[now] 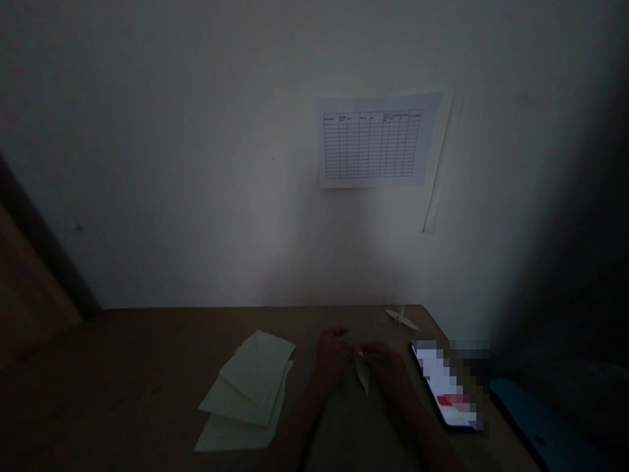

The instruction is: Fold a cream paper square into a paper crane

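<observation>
Near the middle of the table, my left hand (335, 354) and my right hand (384, 359) meet at a small folded white paper (362, 377). Fingertips of both hands pinch its upper end, while a narrow pointed part hangs down between them towards me. The view is dark, so the finer folds cannot be made out. A folded paper crane (401, 319) with spread wings sits beyond my right hand, close to the table's back edge. Left of my left hand lies a loose stack of pale paper sheets (250, 380), fanned unevenly.
A phone (445, 387) with a lit, partly pixelated screen lies right of my right arm. Farther right is a teal object (545, 419). The brown table (147, 367) meets a wall bearing a printed table sheet (373, 141). A wooden panel (29, 282) stands at far left.
</observation>
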### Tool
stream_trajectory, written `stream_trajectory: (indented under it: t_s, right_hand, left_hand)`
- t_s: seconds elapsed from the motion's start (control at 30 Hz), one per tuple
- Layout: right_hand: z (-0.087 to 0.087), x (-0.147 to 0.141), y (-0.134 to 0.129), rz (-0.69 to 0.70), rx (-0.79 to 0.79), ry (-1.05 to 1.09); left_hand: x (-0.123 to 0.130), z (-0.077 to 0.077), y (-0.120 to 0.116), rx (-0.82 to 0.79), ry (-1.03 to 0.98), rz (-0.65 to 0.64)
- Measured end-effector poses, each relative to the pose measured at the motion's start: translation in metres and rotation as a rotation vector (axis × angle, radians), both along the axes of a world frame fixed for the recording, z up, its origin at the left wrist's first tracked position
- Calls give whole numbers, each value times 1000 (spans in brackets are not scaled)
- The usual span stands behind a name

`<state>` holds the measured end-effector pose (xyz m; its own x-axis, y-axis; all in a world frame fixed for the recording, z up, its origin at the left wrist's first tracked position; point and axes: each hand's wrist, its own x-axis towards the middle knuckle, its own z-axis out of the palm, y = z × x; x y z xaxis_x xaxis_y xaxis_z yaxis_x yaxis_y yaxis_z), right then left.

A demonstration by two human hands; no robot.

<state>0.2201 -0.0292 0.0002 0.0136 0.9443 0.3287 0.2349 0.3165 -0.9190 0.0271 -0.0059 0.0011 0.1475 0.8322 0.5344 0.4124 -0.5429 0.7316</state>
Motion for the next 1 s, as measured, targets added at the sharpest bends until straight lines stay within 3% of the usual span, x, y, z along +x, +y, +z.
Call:
stream_trajectory:
  t_s: [0.4,0.63,0.83,1.0]
  right_hand:
    - [4,0,1,-5,-13,-10]
    - [-1,2,1,-95,22,-63]
    - [-3,2,1,-89,115,-95]
    - [-2,1,2,-59,76,-69]
  left_hand:
    - [8,-11,3,77,6,8]
    - [7,-4,1,78,28,34]
    - [7,-5,0,49,55,47]
    - [10,-8,1,78,79,59]
